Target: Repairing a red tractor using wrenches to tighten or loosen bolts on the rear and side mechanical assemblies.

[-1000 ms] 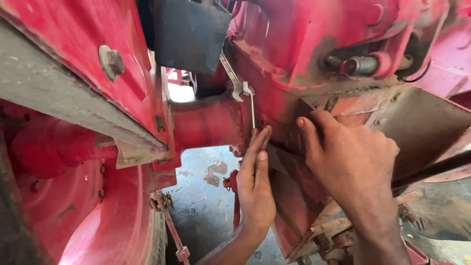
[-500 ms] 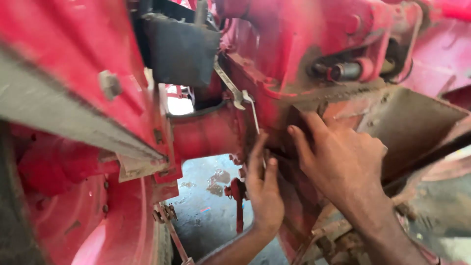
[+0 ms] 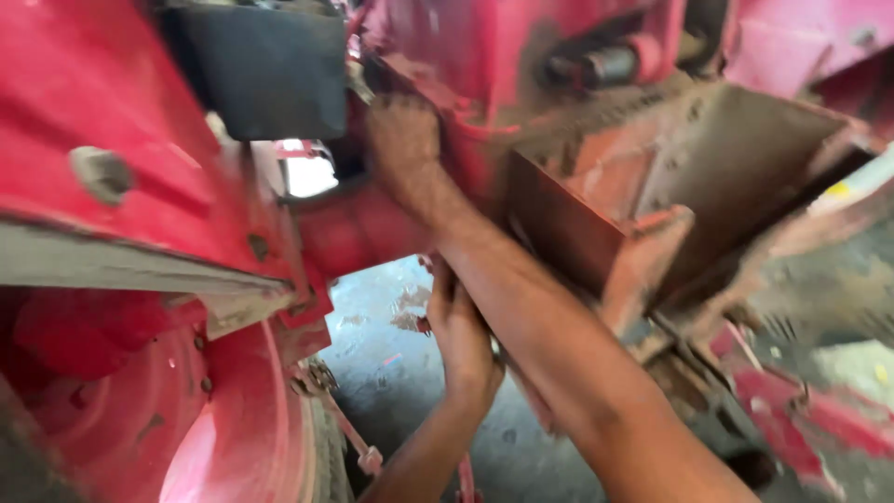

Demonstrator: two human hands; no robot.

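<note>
Hands work under a red machine [image 3: 521, 56]: right hand [image 3: 402, 140] reaches up at eleven o'clock, grip unclear; left hand [image 3: 461, 331], fingers flat and released, presses the rusty bracket [image 3: 596, 242].

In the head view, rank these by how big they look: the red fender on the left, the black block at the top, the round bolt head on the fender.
1. Red fender, largest by far, though closest to the camera.
2. Black block.
3. Bolt head, smallest.

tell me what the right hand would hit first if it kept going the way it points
Probably the red machine housing just above it. The right hand reaches up and left beside the black panel, but blur leaves depth unclear.
</note>
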